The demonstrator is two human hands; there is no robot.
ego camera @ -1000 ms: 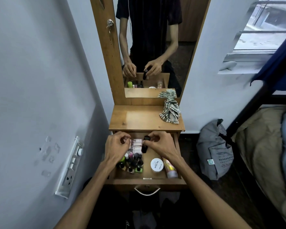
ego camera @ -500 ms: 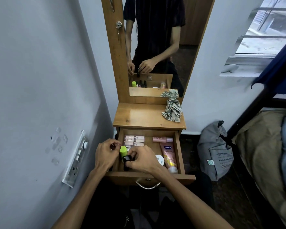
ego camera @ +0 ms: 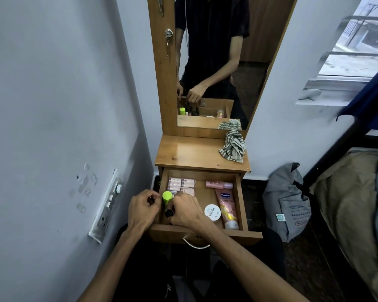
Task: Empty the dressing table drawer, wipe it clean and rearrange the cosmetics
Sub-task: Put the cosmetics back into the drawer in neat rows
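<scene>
The wooden drawer (ego camera: 242, 197) of the dressing table stands pulled out. In it lie pale pink tubes (ego camera: 180, 185) at the back left, a pink bottle (ego camera: 218, 184), a Vaseline tube (ego camera: 227, 209) along the right side and a white round jar (ego camera: 212, 212). At the front left corner my right hand (ego camera: 187, 211) is closed on a small black bottle (ego camera: 169, 212), next to a lime-green capped bottle (ego camera: 166, 196). My left hand (ego camera: 141, 211) rests at the drawer's left edge, fingers curled; what it holds is hidden.
A striped cloth (ego camera: 232, 147) lies on the right of the wooden table top (ego camera: 190, 153), below the mirror (ego camera: 214, 62). A grey wall with a socket panel (ego camera: 106, 209) stands close on the left. A grey bag (ego camera: 287, 202) and a bed (ego camera: 354, 203) are on the right.
Both hands came from the back of the drawer to its front left corner, my right hand bringing the small black bottle along. The view shifted slightly.
</scene>
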